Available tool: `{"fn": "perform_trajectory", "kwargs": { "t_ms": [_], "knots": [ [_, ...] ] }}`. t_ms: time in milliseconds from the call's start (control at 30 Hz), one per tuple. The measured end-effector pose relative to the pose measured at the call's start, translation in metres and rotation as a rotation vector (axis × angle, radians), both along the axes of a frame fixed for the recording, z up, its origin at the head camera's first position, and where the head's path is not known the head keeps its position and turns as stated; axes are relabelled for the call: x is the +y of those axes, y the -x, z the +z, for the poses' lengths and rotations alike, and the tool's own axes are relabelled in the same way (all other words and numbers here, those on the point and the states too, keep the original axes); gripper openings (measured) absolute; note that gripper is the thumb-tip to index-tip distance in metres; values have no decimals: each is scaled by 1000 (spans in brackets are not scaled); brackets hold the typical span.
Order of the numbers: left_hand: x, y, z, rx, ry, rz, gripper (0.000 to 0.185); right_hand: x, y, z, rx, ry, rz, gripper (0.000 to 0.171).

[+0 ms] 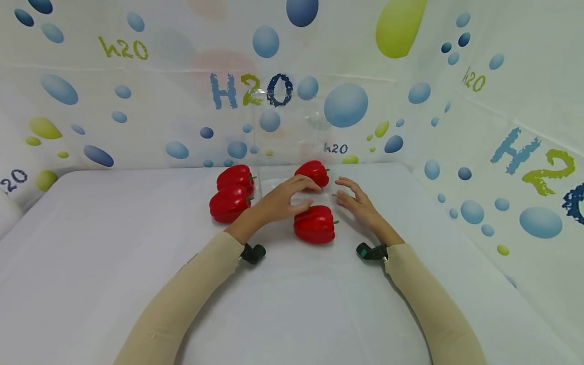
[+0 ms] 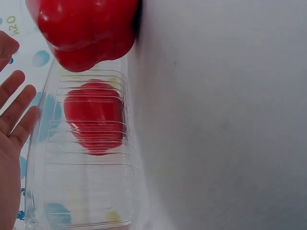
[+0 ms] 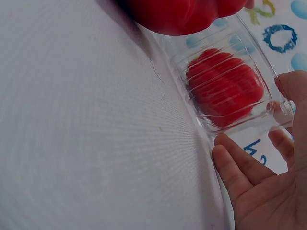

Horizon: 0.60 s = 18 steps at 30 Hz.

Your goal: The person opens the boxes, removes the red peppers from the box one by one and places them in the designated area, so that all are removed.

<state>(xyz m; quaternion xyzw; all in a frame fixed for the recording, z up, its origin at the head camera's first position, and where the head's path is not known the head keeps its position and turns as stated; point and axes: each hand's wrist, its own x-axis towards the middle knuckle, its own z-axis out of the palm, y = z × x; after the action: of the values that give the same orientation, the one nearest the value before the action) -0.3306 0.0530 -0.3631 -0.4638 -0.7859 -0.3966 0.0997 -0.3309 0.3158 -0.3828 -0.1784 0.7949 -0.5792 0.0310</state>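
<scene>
Resting open-fingered on a clear plastic clamshell container (image 1: 298,195) (one red bell pepper (image 1: 313,173) inside), left hand (image 1: 284,201) and right hand (image 1: 357,201) grip nothing.

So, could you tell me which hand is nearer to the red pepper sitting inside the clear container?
The left. The left hand reaches to the pepper in the clear container, fingertips at its near side. The right hand sits beside the container's right edge, apart from that pepper.

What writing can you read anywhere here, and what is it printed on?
"H2O", large, blue and green: backdrop sheet, centre.
"h2O", green: backdrop, upper left.
"h2o", small and dark: backdrop behind the clear plastic container.
"H2", large: right wall; the rest is cut off.
"h2O", small and green: right wall.
Peppers and container: no writing visible.
</scene>
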Motion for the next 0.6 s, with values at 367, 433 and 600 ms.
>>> {"fn": "perform_trajectory", "kwargs": {
  "t_ms": [367,433,600],
  "knots": [
    [6,11,2,27,-10,36,40,4,12,-11,-15,6,-13,49],
    [8,13,3,19,-7,39,41,6,16,-16,-14,5,-16,49],
    [11,17,6,-19,18,81,41,7,17,-17,-14,-3,-22,50]
  ]
}}
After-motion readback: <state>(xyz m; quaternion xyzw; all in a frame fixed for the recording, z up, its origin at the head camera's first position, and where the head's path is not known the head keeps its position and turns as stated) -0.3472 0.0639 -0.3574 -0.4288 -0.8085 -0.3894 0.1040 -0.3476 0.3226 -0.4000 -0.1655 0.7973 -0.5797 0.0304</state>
